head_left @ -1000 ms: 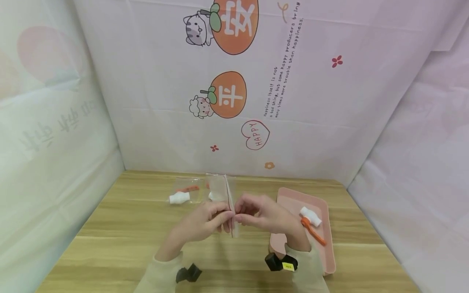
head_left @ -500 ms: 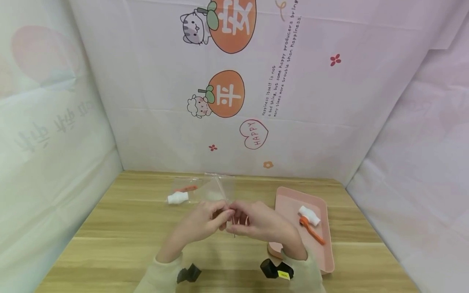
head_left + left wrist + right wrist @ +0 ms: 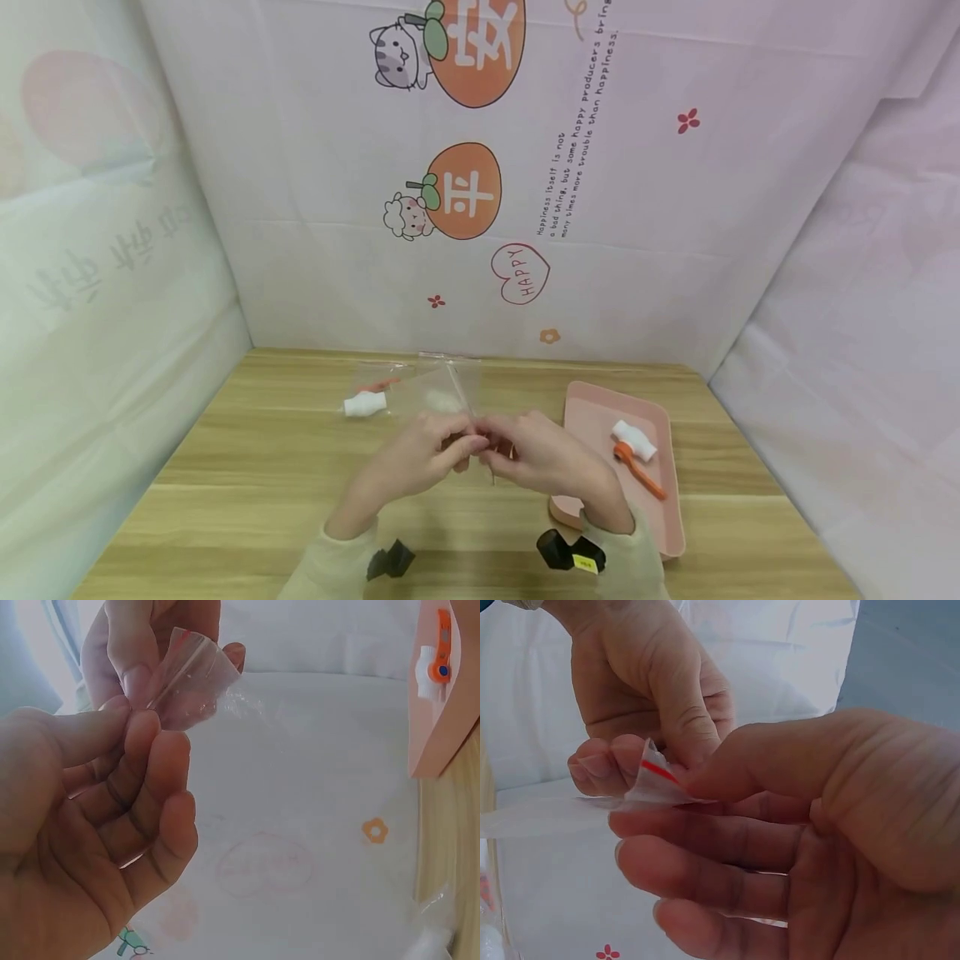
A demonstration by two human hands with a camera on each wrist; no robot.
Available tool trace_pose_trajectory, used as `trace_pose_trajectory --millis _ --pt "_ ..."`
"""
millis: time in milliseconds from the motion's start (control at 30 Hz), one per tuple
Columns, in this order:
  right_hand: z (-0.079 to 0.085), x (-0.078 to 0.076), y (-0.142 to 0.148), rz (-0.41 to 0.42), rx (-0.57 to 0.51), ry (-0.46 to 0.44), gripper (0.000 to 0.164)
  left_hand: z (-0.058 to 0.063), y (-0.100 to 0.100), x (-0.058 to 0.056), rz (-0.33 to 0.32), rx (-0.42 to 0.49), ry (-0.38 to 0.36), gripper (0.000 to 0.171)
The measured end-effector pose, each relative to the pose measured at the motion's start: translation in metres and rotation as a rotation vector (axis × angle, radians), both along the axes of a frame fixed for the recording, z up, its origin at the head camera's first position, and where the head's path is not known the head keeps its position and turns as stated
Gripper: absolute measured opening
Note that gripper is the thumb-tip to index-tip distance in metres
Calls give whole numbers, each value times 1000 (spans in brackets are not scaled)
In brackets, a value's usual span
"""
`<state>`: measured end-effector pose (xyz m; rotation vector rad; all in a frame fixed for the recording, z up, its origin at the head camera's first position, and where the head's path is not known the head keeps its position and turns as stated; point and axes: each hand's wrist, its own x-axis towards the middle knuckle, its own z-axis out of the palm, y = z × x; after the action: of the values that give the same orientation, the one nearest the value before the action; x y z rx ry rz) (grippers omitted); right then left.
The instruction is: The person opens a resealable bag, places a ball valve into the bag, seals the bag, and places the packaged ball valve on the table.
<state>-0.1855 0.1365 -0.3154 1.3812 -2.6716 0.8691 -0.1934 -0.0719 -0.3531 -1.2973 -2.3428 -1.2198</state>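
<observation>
Between both hands is a clear zip bag (image 3: 193, 679) with a red line along its seal. My left hand (image 3: 423, 454) pinches its edge between thumb and forefinger, the other fingers curling loosely below. Close against it, my right hand (image 3: 543, 457) pinches the same edge with thumb and forefinger. In the right wrist view a corner of the bag with the red line (image 3: 660, 772) sticks up between the hands. The rest of the bag reaches up and back over the table in the head view.
At the right stands a pink tray (image 3: 675, 521) with a white pipe-shaped piece (image 3: 633, 440) and an orange lever (image 3: 641, 473) in it. Another clear bag at the back left holds a white piece (image 3: 365, 405) and an orange piece (image 3: 381, 385). A printed cloth (image 3: 637, 275) hangs behind the wooden table (image 3: 225, 475).
The right hand has moved left, close against the left hand. The held bag, upright and spread a second ago, now slants back and is bunched between the fingers.
</observation>
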Motion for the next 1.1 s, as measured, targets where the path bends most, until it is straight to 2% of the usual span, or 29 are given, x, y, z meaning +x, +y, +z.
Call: trace_pose_trajectory --millis 200,467,767,967,1100 --pt "0 0 0 -7 8 25 21 -1 1 -1 0 -19 43 19" --pt "-3 -4 5 12 -60 -20 26 2 0 1 14 -48 25 16" --pt "-4 -5 6 -20 -169 -44 14 5 0 5 5 -45 59 8" --pt "-2 -5 3 -52 -170 -85 17 7 2 9 58 -95 148 10" --pt "-2 -5 0 -63 -175 -92 17 8 2 12 107 -108 130 15"
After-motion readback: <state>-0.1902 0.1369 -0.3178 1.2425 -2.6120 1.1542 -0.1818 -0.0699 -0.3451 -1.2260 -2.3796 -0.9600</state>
